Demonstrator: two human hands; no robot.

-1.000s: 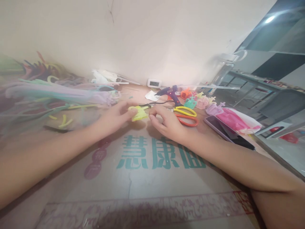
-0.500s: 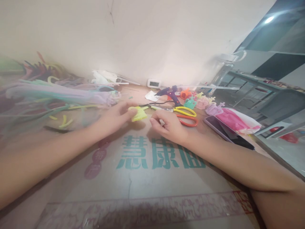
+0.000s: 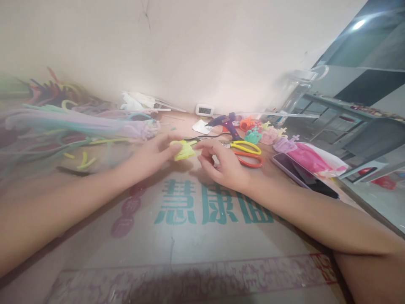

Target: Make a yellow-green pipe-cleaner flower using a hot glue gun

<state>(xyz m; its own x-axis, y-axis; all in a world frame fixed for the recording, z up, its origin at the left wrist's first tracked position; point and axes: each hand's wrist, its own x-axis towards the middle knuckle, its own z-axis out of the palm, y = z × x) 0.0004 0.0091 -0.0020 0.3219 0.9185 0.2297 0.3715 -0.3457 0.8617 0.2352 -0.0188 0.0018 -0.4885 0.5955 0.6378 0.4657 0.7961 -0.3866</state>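
Between the thumb and fingers of my left hand [image 3: 158,150] is a small bright yellow shape [image 3: 184,150], apparently bent from fuzzy pipe cleaner. My right hand [image 3: 221,164] is just right of it. Its index finger stretches toward the yellow shape's edge, the other fingers are loosely curled, and I see nothing held in it. Whether that fingertip touches the shape is unclear. Just behind my right hand lie scissors with one yellow and one red handle [image 3: 248,160], their blades partly hidden by the hand.
Bundled pastel pipe cleaners [image 3: 85,122] spread at left, with short yellow pieces [image 3: 85,162] nearby. A blue glue gun [image 3: 226,122] and a small digital display [image 3: 204,110] stand at the back. Colourful small pipe-cleaner shapes [image 3: 253,136], a phone [image 3: 300,173] and a pink-white packet [image 3: 319,160] are right.
My right hand's index finger has straightened and moved left and up, closer to the yellow shape. My left hand keeps its hold, almost still.
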